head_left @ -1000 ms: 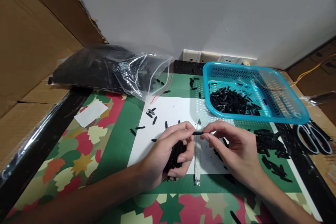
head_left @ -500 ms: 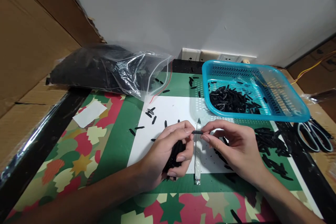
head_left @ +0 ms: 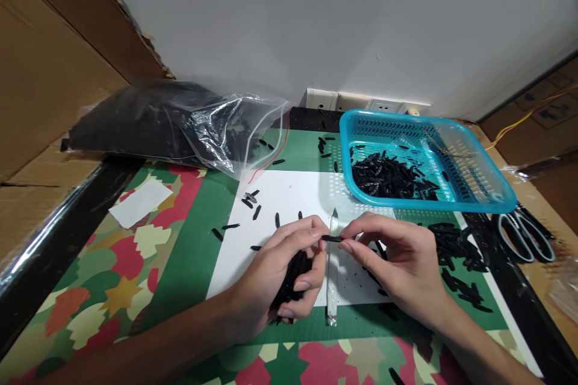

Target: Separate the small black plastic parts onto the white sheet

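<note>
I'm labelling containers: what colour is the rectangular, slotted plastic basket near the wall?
The slotted plastic basket is bright turquoise-blue; the head view shows it best.

My left hand (head_left: 259, 274): bare, slim, with long thin fingers (head_left: 318, 267). Nails (head_left: 301, 285) on it: short, smooth, round at tips. My right hand (head_left: 409, 258): bare too, same slim shape. Right thumbnail (head_left: 345, 246): short, smooth as well. My left forearm (head_left: 176, 328): bare, long, thin, smooth. My right forearm (head_left: 478, 337): bare, thin, smooth. More of left arm shows than right.
</note>
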`<state>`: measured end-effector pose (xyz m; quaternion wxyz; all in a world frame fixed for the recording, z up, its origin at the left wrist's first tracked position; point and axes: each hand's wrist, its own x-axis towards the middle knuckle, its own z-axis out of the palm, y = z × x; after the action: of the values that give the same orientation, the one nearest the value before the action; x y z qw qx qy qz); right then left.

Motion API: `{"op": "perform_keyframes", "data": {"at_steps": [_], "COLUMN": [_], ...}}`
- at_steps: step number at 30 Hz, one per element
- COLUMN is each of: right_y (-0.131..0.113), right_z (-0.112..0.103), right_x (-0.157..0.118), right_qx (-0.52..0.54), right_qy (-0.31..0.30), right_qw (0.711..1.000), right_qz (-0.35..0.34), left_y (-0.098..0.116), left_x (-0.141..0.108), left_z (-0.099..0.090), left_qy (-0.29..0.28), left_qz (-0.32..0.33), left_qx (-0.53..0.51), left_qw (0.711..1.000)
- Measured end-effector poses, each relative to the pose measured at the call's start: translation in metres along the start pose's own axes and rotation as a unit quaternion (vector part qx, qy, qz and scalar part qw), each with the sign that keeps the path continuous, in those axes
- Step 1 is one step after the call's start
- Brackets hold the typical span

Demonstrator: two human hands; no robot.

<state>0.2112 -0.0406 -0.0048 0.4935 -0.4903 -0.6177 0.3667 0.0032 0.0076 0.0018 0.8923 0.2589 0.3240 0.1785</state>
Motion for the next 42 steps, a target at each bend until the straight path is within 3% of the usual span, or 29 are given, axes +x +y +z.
{"op": "perform_keyframes", "data": {"at_steps": [10,21,35,42], "right_y": [-0.003,0.000,0.002,0.003], "right_z": [0.000,0.001,0.003,0.002], "right_x": [-0.001,-0.003,-0.002,-0.002], "right_qx": [0.009,0.021,0.039,0.059], "right_qy": [-0.003,0.004,0.010,0.030], "right_qw": [1.000,1.000,0.998,0.996], "right_qz": [-0.009,-0.009,0.042,0.058], "left_y": [0.010,-0.001,-0.003,-0.005], "left_x": [-0.002,0.003,0.001,0.004], "left_z": [0.003,-0.004,-0.002,-0.003], "left_qy": [-0.014,-0.062,-0.032,-0.057], "left_qz": [0.013,0.004,0.030,0.050], "left_qx": [0.027,0.008,0.029,0.028], "left_qw": [0.999,0.998,0.999,0.997]}}
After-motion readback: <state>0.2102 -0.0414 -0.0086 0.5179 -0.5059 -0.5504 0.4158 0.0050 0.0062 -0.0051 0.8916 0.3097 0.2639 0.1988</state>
